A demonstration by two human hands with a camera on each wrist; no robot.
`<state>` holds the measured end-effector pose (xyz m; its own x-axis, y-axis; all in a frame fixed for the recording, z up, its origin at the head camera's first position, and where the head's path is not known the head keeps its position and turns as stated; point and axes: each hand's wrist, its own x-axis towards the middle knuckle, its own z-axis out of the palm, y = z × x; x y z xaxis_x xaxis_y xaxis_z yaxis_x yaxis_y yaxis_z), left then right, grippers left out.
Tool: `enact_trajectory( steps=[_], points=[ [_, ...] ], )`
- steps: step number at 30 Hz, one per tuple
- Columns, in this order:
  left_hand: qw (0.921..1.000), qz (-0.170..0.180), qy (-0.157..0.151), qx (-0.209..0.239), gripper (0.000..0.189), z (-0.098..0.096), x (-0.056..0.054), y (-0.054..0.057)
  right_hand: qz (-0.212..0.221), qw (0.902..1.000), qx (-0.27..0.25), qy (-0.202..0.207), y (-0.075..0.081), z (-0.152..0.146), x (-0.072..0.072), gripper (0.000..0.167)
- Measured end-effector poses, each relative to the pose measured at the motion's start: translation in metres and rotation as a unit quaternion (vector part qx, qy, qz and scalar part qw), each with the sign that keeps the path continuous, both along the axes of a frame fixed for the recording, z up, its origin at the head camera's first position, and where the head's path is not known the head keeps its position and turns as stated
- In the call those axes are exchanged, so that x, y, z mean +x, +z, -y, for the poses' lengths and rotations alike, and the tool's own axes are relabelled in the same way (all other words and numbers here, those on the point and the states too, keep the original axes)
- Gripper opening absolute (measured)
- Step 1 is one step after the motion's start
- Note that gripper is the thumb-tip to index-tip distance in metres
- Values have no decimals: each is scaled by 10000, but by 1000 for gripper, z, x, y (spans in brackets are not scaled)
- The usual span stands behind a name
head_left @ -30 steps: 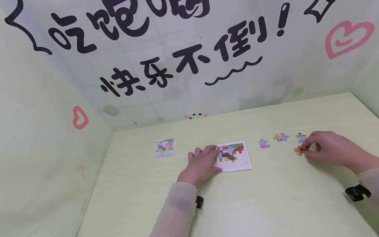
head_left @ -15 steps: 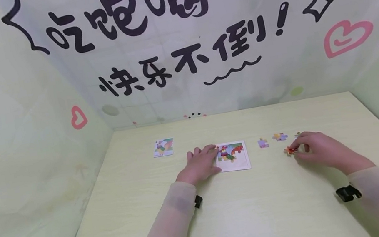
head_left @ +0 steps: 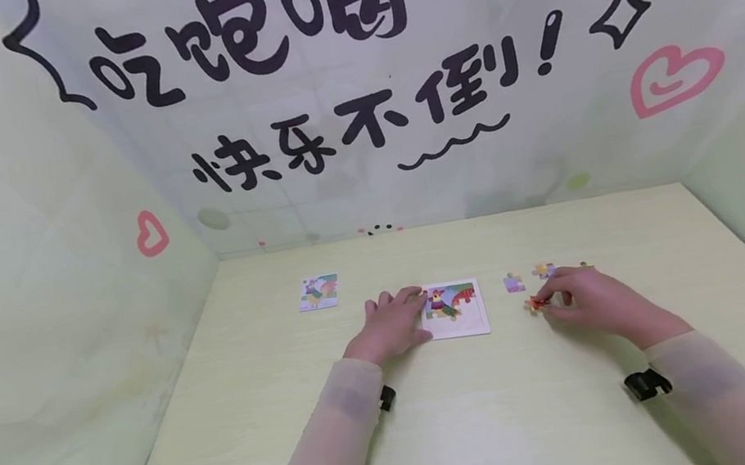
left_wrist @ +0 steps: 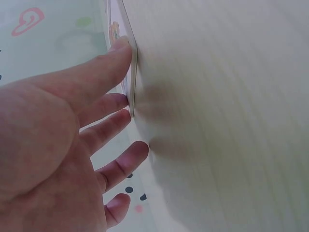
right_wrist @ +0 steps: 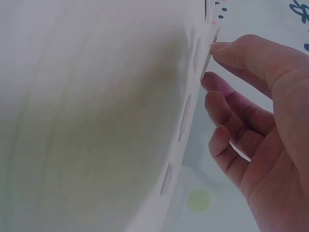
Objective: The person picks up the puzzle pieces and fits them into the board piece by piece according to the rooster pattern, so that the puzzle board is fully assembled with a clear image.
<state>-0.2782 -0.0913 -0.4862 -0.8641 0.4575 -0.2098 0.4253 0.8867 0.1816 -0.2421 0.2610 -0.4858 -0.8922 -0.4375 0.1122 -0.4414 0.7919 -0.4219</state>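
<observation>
The square white-bordered rooster jigsaw board (head_left: 462,325) lies flat near the middle of the pale wood-look tabletop (head_left: 481,421), its upper part coloured, its lower part bare white. Well to its left lies a small square printed rooster card (head_left: 318,293), perhaps set where the hands won't cover it. The left hand (head_left: 389,327) touches the board's left edge, grip spread, thumb apart from the fingers, probably steadying it. Right of the board, a lilac puzzle piece (head_left: 514,283) and a yellow-and-purple puzzle piece (head_left: 542,270) lie apart, perhaps for easy picking. The right hand (head_left: 594,299) has its grip clamped on a red-and-orange puzzle piece (head_left: 533,305) by its right end, seemingly leaving the other free; a partly hidden loose piece (head_left: 586,264) shows behind that hand.
</observation>
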Motion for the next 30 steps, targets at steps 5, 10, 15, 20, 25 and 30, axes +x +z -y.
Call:
enact_trajectory(
  steps=[5,10,15,20,25,30],
  points=[
    [10000,3,-23,19,76,0,0,-1,-153,9998,-24,102,-4,15,-2,17],
    [10000,19,-7,31,76,0,1,-1,-115,9997,-85,211,-2,31,-5,16],
    [10000,42,7,23,76,0,2,1,68,9997,-100,213,2,47,-6,18],
    [10000,36,15,12,76,1,2,1,135,9996,-108,237,1,58,-8,19],
    [10000,34,8,19,76,1,2,0,6,9996,-45,293,0,67,-11,19],
    [10000,46,27,43,76,1,1,0,-150,9993,9,328,0,75,-15,17]
  ],
)
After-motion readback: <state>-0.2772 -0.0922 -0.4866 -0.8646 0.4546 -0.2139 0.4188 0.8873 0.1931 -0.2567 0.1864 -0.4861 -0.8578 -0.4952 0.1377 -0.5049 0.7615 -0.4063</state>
